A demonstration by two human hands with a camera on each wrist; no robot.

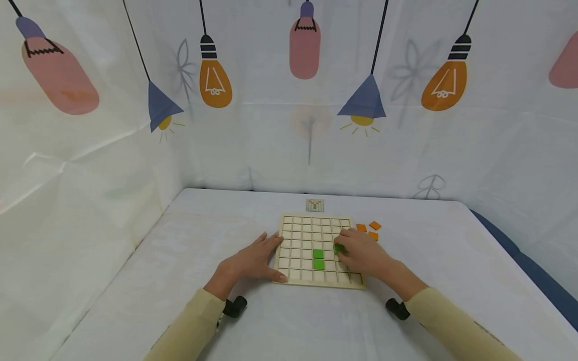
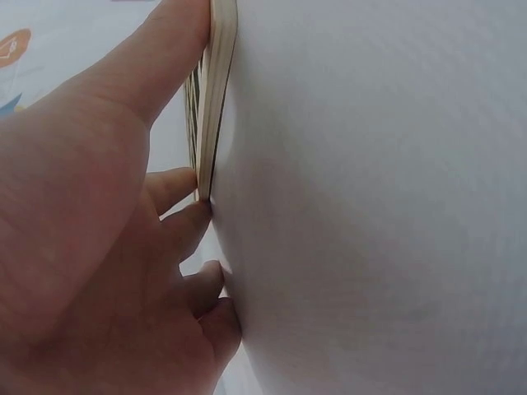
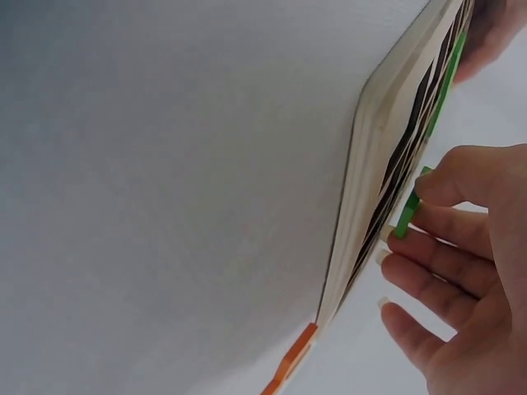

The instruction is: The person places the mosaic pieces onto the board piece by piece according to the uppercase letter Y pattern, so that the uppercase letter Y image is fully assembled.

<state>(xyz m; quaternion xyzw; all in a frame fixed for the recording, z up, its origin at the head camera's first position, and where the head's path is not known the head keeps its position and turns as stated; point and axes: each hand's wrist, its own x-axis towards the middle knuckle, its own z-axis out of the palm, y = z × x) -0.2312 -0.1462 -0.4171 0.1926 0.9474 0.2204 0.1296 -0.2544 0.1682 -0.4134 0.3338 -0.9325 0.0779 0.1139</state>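
Note:
A wooden grid board lies on the table with two green square tiles side by side in its cells. My right hand is over the board's right part, pinching another green square tile between thumb and fingers. That tile is tilted against the board's surface in the right wrist view. My left hand rests at the board's left edge, fingers extended along the side and thumb at the near left corner. In the left wrist view, the thumb and fingertips touch the board's rim.
Several orange square tiles lie beside the board's far right corner. A small card with a printed grid pattern lies beyond the board. A white cloth covers the table, and a curtain with printed lamps hangs behind it.

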